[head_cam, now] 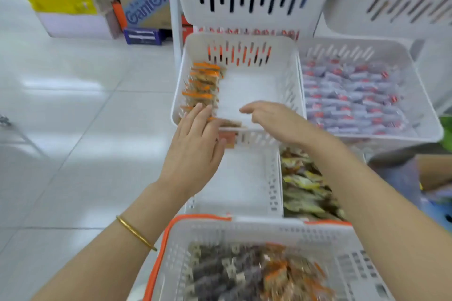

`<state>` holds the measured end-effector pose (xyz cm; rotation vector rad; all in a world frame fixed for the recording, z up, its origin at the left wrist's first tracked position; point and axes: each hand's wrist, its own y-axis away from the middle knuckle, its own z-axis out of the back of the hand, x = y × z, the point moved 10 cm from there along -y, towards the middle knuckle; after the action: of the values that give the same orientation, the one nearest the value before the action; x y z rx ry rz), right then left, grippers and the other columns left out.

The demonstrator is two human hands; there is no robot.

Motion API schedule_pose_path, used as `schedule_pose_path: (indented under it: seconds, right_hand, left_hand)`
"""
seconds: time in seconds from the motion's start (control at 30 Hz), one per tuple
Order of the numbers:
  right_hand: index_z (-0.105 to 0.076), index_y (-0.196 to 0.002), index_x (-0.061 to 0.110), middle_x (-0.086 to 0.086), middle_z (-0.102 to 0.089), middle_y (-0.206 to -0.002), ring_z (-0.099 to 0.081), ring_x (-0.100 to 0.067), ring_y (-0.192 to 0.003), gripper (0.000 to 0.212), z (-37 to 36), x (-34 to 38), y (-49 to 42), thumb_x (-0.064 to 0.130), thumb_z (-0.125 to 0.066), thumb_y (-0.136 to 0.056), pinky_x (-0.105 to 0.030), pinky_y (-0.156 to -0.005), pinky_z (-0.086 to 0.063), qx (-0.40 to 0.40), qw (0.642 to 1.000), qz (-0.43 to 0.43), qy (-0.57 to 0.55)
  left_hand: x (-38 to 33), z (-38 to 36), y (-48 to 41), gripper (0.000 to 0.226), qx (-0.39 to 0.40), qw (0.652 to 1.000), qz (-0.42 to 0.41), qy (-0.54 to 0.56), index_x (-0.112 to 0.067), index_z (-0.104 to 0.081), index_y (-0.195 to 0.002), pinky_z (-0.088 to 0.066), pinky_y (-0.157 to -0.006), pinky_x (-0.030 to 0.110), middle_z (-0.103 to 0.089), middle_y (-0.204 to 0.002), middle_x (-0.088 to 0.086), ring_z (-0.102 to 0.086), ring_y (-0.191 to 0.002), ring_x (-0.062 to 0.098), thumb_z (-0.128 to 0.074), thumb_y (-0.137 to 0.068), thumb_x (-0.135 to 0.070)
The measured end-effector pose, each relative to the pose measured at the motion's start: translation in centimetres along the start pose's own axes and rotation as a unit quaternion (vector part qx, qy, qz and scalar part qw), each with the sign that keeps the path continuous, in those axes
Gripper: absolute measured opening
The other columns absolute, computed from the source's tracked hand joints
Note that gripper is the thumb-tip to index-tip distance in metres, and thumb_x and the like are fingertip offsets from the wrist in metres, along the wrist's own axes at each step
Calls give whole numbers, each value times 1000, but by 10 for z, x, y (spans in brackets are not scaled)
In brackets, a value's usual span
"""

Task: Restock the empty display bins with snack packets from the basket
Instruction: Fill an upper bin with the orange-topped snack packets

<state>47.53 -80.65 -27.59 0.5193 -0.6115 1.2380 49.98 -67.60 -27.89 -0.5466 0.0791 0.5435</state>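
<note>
Pressing packets (203,85) into the bin (244,40) with flat left hand (195,137); holding right hand (276,120) loose, empty. Likely light, crinkly, slippery: best pinched at sealed edges.

White matt plastic bin (241,40); glossy film packets (203,85) inside; glossy floor tiles (73,129) beside it; matt cardboard box (144,2) behind.
</note>
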Motion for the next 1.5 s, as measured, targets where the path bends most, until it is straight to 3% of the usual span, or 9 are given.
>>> schedule_pose_path:
  seconds: [0.13,0.37,0.63,0.8,0.9,1.03,1.2,1.3,1.5]
  right_hand:
    - [-63,-115,19,15,-61,-107,-56,2,-103,42,10,-28,112,15,-43,-78,-12,-91,-41,-77,992,12,-95]
    - [-60,-117,9,-9,-60,-122,-58,-27,-106,26,-130,-278,267,9,-50,-94,-35,-86,-46,4,940,-342,-20]
    - [-27,-147,22,-4,-36,-149,-51,-27,-121,67,-240,-341,288,36,-61,-90,-41,-91,-50,197,924,-308,112]
    - [-42,-139,20,-5,-52,-135,-56,-25,-114,54,-241,-340,287,20,-64,-90,-39,-87,-51,179,932,-289,127]
    - [-57,-95,18,-2,-63,-97,-56,-19,-87,11,-224,-326,279,25,-63,-89,-35,-71,-49,139,942,-267,150]
    - [-53,-72,26,9,-51,-73,-49,-13,-69,21,-174,-267,240,25,-69,-85,-27,-62,-40,138,970,-199,27]
    - [-67,-75,17,5,-61,-66,-54,-6,-59,9,-94,-169,217,13,-74,-79,-21,-60,-43,123,972,-133,-151]
    - [-70,-81,14,2,-62,-70,-56,-10,-64,7,-57,-139,216,12,-75,-78,-24,-62,-45,68,981,-109,-146]
    - [-66,-71,11,3,-61,-61,-53,-5,-50,11,-12,-117,228,9,-75,-78,-21,-50,-48,-17,977,-101,-187]
  left_hand:
    - [-76,-14,44,38,47,995,-68,59,0,-57,-115,-26,-109,37,-52,-129,19,-39,-129,34,-37,-92,-22]
    - [-155,-112,134,30,231,965,-109,60,-4,-60,-116,-33,-107,47,-50,-134,20,-40,-130,39,-53,-88,-11]
    - [-163,-143,161,28,272,956,-97,61,-3,-61,-112,-39,-103,51,-53,-129,22,-44,-124,41,-60,-84,-4]
    - [-159,-150,164,31,280,953,-86,75,-6,-59,-118,-33,-107,45,-49,-134,18,-38,-130,36,-56,-87,-6]
    - [-155,-155,165,32,298,949,-68,80,-7,-58,-121,-29,-109,41,-47,-137,16,-34,-133,33,-54,-89,-8]
    - [-150,-156,160,41,336,931,16,145,-13,-48,-133,-20,-111,26,-37,-145,6,-27,-136,20,-52,-93,-15]
    - [-150,-156,164,60,451,849,122,246,-18,-36,-141,-40,-90,23,-49,-133,1,-51,-113,18,-64,-87,-21]
    - [-147,-137,149,24,414,858,132,274,-12,-57,-106,-39,-64,20,-58,-86,-1,-53,-80,17,-67,-84,-12]
    - [-128,-111,145,23,355,797,253,418,-8,-55,-111,-47,-87,41,-58,-111,25,-57,-94,32,-58,-90,-15]
